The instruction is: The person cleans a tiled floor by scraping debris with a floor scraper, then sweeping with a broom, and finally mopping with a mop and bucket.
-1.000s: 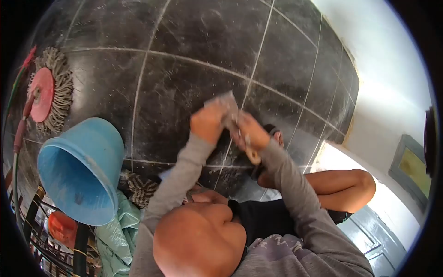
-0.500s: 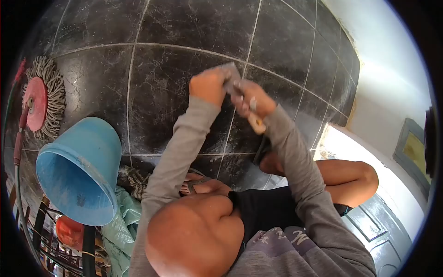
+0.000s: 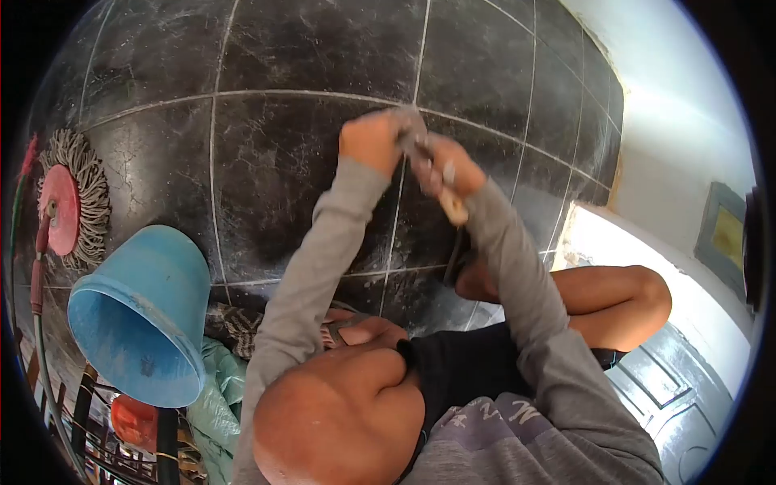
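A scraper point(image 3: 455, 212) with a pale wooden handle and a greyish flat blade is held over the dark tiled floor. My right hand point(image 3: 453, 166) is closed round it, and the handle's end sticks out below the fist. My left hand point(image 3: 370, 144) is closed at the blade end, its fingers against the blade, close beside my right hand. Both hands are slightly blurred, and the fingertips of the left are hidden.
Black floor tiles point(image 3: 283, 170) with pale grout lines spread ahead. On the left lie a tipped blue bucket point(image 3: 174, 267) and a mop point(image 3: 61, 210) with a red head plate. Green plastic sheeting point(image 3: 214, 396) is below the bucket. A white wall point(image 3: 679, 145) rises on the right.
The view has shifted slightly, so the bucket and mop sit lower in it. Both hands stay together on the scraper, with only a small movement between them.
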The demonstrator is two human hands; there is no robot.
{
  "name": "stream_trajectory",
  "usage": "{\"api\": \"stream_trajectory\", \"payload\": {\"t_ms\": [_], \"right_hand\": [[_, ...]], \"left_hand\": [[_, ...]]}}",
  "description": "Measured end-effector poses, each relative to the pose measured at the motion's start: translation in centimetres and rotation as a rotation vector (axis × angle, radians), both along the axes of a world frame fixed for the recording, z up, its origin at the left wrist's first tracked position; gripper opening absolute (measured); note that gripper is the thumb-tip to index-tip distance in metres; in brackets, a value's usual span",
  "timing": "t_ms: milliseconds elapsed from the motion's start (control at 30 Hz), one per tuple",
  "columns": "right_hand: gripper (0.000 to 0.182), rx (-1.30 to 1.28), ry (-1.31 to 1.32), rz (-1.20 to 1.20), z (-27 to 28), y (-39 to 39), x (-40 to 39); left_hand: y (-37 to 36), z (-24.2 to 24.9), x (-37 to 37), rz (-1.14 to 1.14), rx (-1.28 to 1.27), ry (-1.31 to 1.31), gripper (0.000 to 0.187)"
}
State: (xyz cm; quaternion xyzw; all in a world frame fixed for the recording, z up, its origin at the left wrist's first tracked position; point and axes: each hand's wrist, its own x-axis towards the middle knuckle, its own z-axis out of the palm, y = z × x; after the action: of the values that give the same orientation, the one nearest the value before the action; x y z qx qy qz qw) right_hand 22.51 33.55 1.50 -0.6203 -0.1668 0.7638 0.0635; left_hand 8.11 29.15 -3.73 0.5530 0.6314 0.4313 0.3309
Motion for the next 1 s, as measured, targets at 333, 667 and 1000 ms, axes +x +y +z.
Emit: {"api": "stream_trajectory", "payload": {"t_ms": [333, 667, 1000], "right_hand": [[0.025, -0.019, 0.038, -0.053, 0.2, -0.6, 0.9], [0.019, -0.193, -0.246, 0.159, 3.4, -19.2, 4.6], [0.024, 0.367, -0.443, 0.725, 1.9, -19.0, 5.4]], "left_hand": [[0.7, -0.1, 0.6, -0.102, -0.036, 0.128, 0.022], [-19.1, 0.9, 4.7, -0.339, -0.132, 0.112, 0.046], [-19.9, 1.0, 4.1, -0.306, -0.134, 0.113, 0.068]]}}
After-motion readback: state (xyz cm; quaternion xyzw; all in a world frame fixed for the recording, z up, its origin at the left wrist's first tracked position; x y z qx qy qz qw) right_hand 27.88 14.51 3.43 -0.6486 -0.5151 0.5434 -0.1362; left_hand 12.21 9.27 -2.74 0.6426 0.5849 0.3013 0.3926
